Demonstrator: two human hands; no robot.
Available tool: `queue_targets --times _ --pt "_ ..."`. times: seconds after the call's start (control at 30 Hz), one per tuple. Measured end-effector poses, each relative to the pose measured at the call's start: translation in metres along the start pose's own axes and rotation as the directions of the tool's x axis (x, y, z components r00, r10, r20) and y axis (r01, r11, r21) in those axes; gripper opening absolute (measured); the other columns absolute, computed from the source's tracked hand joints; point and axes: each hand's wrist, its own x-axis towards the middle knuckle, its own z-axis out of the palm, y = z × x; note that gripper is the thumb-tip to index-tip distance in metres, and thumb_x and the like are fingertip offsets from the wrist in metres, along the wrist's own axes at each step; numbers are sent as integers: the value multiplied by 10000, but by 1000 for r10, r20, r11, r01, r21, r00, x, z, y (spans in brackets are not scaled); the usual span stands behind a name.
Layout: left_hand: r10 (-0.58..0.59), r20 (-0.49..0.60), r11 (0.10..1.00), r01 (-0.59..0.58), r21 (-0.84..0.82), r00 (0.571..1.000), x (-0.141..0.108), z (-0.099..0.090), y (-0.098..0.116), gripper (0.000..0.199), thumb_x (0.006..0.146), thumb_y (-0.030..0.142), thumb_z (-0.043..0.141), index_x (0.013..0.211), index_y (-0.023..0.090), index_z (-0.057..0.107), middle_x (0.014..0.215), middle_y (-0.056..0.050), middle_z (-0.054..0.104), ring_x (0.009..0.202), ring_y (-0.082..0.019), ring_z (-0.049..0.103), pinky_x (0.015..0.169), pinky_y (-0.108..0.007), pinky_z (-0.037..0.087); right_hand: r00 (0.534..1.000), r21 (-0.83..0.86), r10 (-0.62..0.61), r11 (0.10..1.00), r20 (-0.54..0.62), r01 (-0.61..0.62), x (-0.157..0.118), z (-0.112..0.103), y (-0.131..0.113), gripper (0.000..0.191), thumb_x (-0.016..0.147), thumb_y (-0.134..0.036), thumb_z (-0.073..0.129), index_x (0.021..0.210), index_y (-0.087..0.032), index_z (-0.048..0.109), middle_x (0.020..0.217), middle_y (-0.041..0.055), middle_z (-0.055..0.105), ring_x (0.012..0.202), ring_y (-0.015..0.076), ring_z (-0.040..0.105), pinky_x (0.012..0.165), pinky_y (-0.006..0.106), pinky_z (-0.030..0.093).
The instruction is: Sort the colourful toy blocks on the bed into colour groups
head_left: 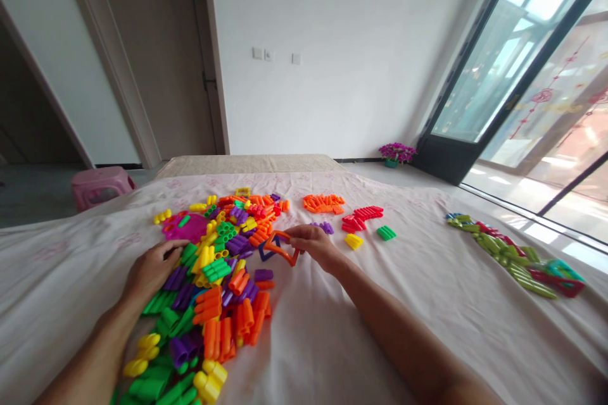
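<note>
My right hand (313, 245) pinches an orange star-shaped plastic frame (284, 255) just above the cloth. A dark blue frame (268, 249) shows partly behind it; whether the hand also grips that one I cannot make out. My left hand (151, 271) rests at the left edge of a heap of plastic building blocks, its fingers slightly apart against green blocks (189, 255) and partly hidden. Purple blocks (177, 278) lie just below those fingers. Orange blocks (208, 305) and yellow blocks (205, 258) fill much of the heap. A magenta plastic piece (192, 229) lies behind it.
Right of the heap lie separate groups of orange blocks (323, 204), red blocks (361, 218), yellow blocks (353, 241) and green blocks (386, 233). Olive-green pieces (494, 247) lie at the far right of the cloth (427, 291). A pink stool (103, 185) stands beyond the left edge.
</note>
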Motion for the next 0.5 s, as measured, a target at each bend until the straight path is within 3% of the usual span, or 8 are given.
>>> queue_targets --times 0.1,0.23,0.3,0.4,0.5 --pt "13 -22 1000 -13 11 1000 -1 0 1 414 876 437 467 1139 262 735 1141 -31 755 1053 -245 687 848 -289 504 991 43 -27 999 130 22 -3 3 -3 369 800 -410 693 1069 -167 760 895 46 749 710 150 646 632 245 499" --pt "19 -39 1000 -18 17 999 -2 -1 4 400 865 431 476 1103 265 752 1102 -29 769 1029 -242 699 814 -275 514 946 -91 10 996 325 21 -6 5 -5 264 846 -403 663 947 -191 783 854 22 751 729 161 663 653 246 508" --pt "20 -44 1000 -19 19 999 -2 -2 5 403 862 430 476 1102 262 753 1101 -31 769 1028 -244 699 810 -277 517 972 -225 -12 972 235 67 -6 6 -7 238 882 -359 629 929 -182 781 851 31 751 746 166 669 674 255 513" --pt "26 -48 999 -26 20 999 -1 -1 4 404 860 428 476 1104 264 754 1100 -33 770 1019 -245 701 809 -281 517 985 -485 -172 859 22 161 -6 9 -8 223 912 -242 585 1039 -194 762 1017 65 750 929 194 670 855 316 513" --pt "43 -50 999 -43 10 998 -1 -1 3 399 857 427 478 1093 264 755 1096 -33 772 1013 -241 701 810 -279 514 961 -677 -267 694 73 244 -8 11 -7 368 891 -183 601 1248 -225 681 1322 96 643 1209 232 568 1049 388 427"
